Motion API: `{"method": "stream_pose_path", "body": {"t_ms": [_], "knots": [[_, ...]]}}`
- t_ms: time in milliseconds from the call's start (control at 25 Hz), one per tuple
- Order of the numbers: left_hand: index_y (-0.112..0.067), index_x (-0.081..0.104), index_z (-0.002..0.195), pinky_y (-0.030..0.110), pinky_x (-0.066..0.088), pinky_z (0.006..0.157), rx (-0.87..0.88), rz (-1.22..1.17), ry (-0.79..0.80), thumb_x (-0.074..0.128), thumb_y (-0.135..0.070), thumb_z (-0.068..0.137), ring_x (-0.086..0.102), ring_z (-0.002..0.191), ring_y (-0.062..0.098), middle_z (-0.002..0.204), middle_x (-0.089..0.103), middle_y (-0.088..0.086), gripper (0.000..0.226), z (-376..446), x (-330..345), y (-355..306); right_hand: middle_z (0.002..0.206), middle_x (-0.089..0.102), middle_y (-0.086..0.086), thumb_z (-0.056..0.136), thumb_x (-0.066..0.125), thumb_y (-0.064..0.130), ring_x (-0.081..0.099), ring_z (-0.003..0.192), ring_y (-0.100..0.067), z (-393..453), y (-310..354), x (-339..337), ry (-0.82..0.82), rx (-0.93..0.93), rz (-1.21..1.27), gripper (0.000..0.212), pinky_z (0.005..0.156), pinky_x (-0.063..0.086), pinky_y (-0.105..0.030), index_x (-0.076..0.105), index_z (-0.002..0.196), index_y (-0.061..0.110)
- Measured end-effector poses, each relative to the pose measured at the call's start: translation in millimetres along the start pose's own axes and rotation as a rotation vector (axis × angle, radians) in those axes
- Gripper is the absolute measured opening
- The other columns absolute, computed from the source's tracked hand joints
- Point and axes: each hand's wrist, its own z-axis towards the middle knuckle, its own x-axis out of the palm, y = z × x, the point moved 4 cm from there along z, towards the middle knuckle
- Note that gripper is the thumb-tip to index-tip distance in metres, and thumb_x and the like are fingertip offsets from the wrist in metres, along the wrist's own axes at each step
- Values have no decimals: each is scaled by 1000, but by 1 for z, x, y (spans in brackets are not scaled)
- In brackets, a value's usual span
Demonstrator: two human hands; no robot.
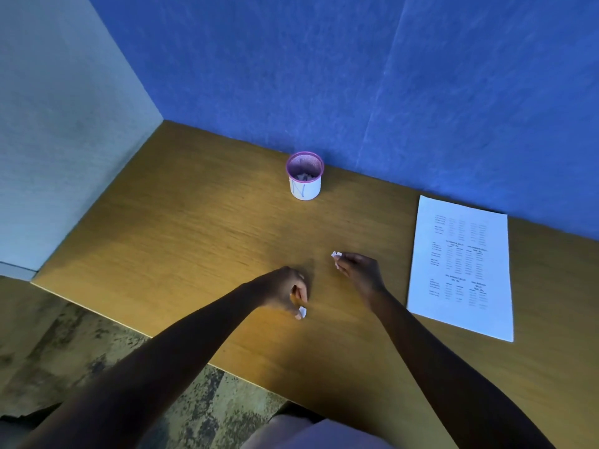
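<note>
Print on sheet (460,267) right of your hands unreadable | left hand (288,291) pinches paper scrap (302,312); right hand (359,270) pinches second scrap (336,255)

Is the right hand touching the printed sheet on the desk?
Apart. The head view shows bare desk between the right hand, which pinches a paper scrap, and the printed sheet.

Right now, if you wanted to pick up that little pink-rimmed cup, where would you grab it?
Probably round the white side of the cup, approached from the near side: it stands upright and round, with the blue partition close behind and paper bits inside its open top.
</note>
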Motion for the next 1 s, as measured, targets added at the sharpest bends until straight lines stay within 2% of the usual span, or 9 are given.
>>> {"method": "stream_pose_path", "body": {"t_ms": [120,280,360,440,520,640,720,880,1000], "knots": [[-19,77,86,20,45,65,65,59,-19,87,-32,69,56,76,3,81,57,-14,24,-4,3,-7,88,73,-7,84,75,13,64,85,-14,0,2,2,1,11,27,8,97,52,-39,77,77,17],[-15,76,84,28,51,68,75,159,48,82,-30,78,58,79,8,83,55,-14,17,-1,9,-10,89,74,-8,85,74,8,65,87,-17,-1,3,6,-10,11,55,8,98,51,-39,76,81,15],[-14,72,81,24,49,64,72,104,4,81,-26,79,58,73,5,81,59,-12,15,1,8,-9,87,75,-6,84,74,8,65,86,-17,-2,3,8,-13,18,47,9,97,51,-39,76,80,15],[-14,72,75,21,49,62,43,-120,-180,83,-23,77,60,67,3,76,66,-8,15,3,-3,-9,84,74,-5,83,75,10,65,84,-16,-2,8,11,-8,8,27,7,96,52,-38,77,80,15],[-13,74,73,18,49,62,-8,-343,-449,85,-21,74,61,62,2,73,69,-6,14,6,-25,-11,82,73,-7,83,76,10,63,81,-16,2,22,15,-8,-29,23,6,93,52,-39,76,79,14],[-9,79,78,3,39,57,-81,-377,-820,84,-19,76,57,57,-1,73,72,-3,12,16,-80,-18,79,73,-6,83,75,10,63,77,-14,18,51,21,-38,-122,-2,12,86,52,-37,77,73,17],[-10,81,82,2,37,57,-88,-325,-976,83,-22,77,60,60,2,79,77,0,13,24,-123,-23,76,72,-4,82,76,15,62,74,-12,27,67,26,-41,-164,-17,10,84,52,-37,78,72,19],[-18,82,89,20,45,65,-219,-258,-1015,78,-28,79,71,80,17,89,79,3,16,49,-187,-22,73,72,-2,81,77,26,62,72,-10,38,84,32,-56,-192,-109,9,81,52,-33,78,75,20],[-19,81,98,25,45,64,-307,-97,-949,70,-27,85,71,85,23,94,77,5,18,70,-209,-16,79,76,-2,83,75,30,67,73,-9,43,95,33,-75,-209,-207,8,80,55,-32,77,80,23]]}}
